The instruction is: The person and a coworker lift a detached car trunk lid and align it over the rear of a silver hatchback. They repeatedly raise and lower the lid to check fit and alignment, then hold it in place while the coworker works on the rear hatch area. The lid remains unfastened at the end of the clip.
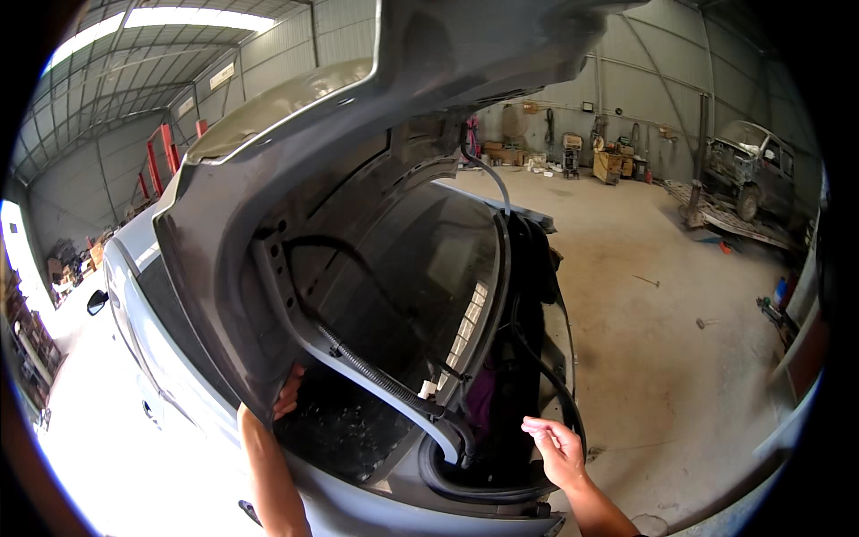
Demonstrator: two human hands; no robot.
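Note:
A car's raised grey boot lid (215, 242) takes up the left and upper middle of the view. My left hand (288, 392) is closed round the lid's lower edge, its fingers on the inner side. Over the right side of the boot opening, my right hand (557, 449) points leftward with loosely bent fingers and nothing visible in it. Close by runs the black rubber seal (483, 492) of the opening. A grey hinge arm (385, 389) carries a ribbed black cable sleeve (353, 355), with a white connector (427, 389) next to it. The boot's dark inside is hard to make out.
Beyond the lid lies the rear window (438, 259). The light-coloured car body (170, 358) extends left. Concrete floor (644, 349) spreads out at right, with a damaged vehicle (756, 170) on a ramp (725, 210). Workshop equipment (608, 161) stands along the far wall.

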